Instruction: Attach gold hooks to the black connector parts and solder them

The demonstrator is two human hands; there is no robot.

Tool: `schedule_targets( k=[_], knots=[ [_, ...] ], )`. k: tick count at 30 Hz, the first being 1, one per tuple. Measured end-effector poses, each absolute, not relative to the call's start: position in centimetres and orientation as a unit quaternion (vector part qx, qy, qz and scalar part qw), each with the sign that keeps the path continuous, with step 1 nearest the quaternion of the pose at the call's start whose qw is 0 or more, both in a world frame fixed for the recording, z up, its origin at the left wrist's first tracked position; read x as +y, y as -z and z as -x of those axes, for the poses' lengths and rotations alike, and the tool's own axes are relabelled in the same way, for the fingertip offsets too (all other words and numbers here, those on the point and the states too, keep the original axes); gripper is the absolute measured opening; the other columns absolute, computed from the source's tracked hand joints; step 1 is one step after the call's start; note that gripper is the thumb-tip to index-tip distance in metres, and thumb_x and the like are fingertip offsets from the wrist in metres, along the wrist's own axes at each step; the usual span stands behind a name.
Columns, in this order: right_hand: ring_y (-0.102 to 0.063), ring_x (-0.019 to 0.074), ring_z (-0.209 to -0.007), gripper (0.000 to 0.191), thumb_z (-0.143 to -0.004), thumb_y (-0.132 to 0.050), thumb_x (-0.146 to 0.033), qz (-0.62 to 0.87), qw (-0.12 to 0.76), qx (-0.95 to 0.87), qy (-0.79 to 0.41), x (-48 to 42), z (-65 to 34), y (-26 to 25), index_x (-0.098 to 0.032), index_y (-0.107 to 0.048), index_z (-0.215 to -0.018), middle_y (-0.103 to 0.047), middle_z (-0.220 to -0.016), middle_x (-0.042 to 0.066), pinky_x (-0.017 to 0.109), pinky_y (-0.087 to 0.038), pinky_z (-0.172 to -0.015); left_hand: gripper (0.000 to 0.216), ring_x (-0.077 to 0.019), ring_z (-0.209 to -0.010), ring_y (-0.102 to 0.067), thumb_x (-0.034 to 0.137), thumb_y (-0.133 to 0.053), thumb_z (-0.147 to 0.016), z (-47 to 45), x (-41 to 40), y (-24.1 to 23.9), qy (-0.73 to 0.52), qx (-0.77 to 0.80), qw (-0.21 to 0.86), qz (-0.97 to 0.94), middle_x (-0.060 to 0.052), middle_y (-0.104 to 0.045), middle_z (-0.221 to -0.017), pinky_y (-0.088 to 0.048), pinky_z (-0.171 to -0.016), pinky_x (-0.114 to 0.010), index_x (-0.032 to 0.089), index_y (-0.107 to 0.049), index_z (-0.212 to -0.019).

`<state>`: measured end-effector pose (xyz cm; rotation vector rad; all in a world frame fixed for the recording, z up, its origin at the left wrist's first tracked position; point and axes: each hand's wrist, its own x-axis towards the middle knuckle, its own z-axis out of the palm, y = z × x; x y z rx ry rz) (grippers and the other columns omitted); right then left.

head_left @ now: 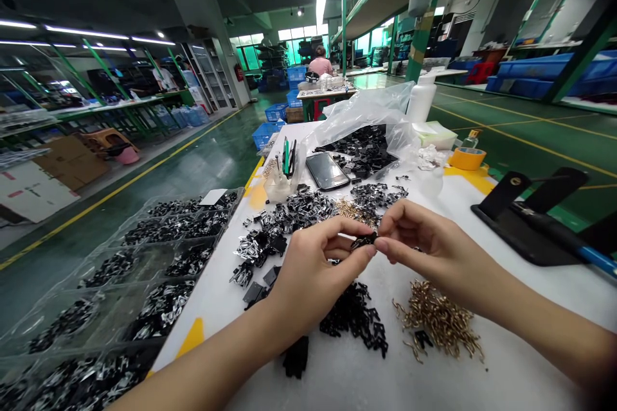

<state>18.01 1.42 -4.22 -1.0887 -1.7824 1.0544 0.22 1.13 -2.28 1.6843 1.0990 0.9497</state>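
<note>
Above the middle of the white table (337,376), my left hand (321,257) pinches a small black plastic part (364,241) between thumb and fingers. My right hand (419,241) meets it there, thumb and forefinger closed at the part's right end; whatever they grip is too small to make out. Below the hands lie a pile of small black clips (359,321) and, to the right, a heap of bent brass-coloured metal pieces (441,318). Beyond the hands spread silvery metal and black parts (299,209), with more brass pieces (354,209) among them.
A smartphone (328,171) lies behind the piles, beside a cup with tools (282,186). A plastic bag of black parts (361,141) is farther back. To the right are orange tape (466,158) and a black stand (525,225). A compartmented tray (159,270) stands left.
</note>
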Motion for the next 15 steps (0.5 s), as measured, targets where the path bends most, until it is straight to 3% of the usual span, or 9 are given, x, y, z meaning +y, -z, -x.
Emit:
schedule_targets(
  k=[7, 15],
  knots=[
    [-0.051, 0.0132, -0.07, 0.012, -0.091, -0.05, -0.034, 0.402, 0.395, -0.721, -0.403, 0.98, -17.97, 3.98, -0.022, -0.051, -0.089, -0.052, -0.077, 0.0, 0.026, -0.043, -0.061, 0.011, -0.012, -0.065, -0.057, 0.024, -0.063, -0.081, -0.16, 0.86, 2.34, -0.385, 0.435, 0.494, -0.647, 0.0, -0.064, -0.074, -0.047, -0.061, -0.022, 0.019, -0.063, -0.091],
    [-0.048, 0.0127, -0.069, 0.009, -0.091, -0.049, -0.031, 0.386, 0.385, -0.689, -0.477, 1.18, -17.97, 4.26, -0.023, -0.05, -0.092, -0.05, -0.073, -0.001, 0.025, -0.04, -0.06, 0.008, -0.0096, -0.06, -0.05, 0.023, -0.062, -0.082, -0.23, 1.12, 2.47, -0.383, 0.431, 0.507, -0.641, 0.002, -0.059, -0.073, -0.042, -0.056, -0.02, 0.02, -0.06, -0.089]
  ],
)
